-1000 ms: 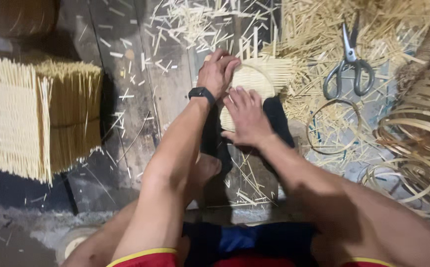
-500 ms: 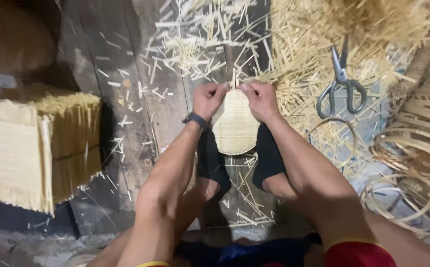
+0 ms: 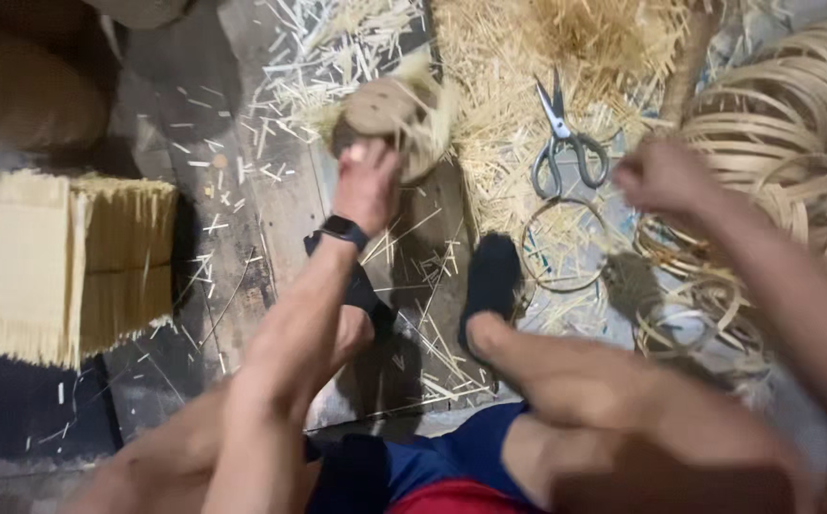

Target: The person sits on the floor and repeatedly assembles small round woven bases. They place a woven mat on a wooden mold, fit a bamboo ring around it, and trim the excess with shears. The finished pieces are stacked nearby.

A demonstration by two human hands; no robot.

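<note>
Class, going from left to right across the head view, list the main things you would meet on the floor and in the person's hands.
Stack of woven mats → left hand holding a small woven piece → scissors → right hand → pile of bamboo hoops.

Dim, warm light from above; dark shadows at left; right hand (image 3: pixel 666 176) and forearms motion-blurred; straw glares pale.

Craft workshop floor, bamboo strips (image 3: pixel 566 57), coiled hoops (image 3: pixel 794 105), scissors (image 3: pixel 566 143)
</note>
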